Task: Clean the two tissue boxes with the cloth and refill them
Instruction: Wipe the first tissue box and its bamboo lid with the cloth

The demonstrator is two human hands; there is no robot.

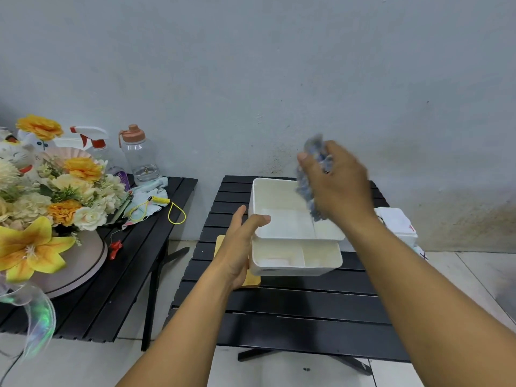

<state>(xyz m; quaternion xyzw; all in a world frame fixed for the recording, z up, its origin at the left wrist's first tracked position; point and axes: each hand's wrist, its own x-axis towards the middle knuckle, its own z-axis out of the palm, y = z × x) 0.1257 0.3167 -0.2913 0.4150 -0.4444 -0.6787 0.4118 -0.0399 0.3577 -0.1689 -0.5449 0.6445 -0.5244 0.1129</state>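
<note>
Two white open tissue boxes sit on the black slatted table [293, 303]. The upper box [279, 208] is tilted and rests on the lower box [293, 261]; both have inner dividers. My left hand [240, 241] holds the left side of the upper box, thumb over its rim. My right hand [337, 180] grips a bunched blue-grey cloth [310, 188] above the upper box's right part; it is blurred. A wooden lid [223, 247] lies under my left hand. A white tissue pack [396, 222] lies at the table's right edge, partly hidden by my right forearm.
A second black table [117, 275] on the left bears a flower arrangement [55, 196], cat figurines, a spray bottle [95, 143], a clear water bottle [139, 157], a pale cloth and a yellow coiled cord [167, 208]. A grey wall stands behind. The floor is tiled.
</note>
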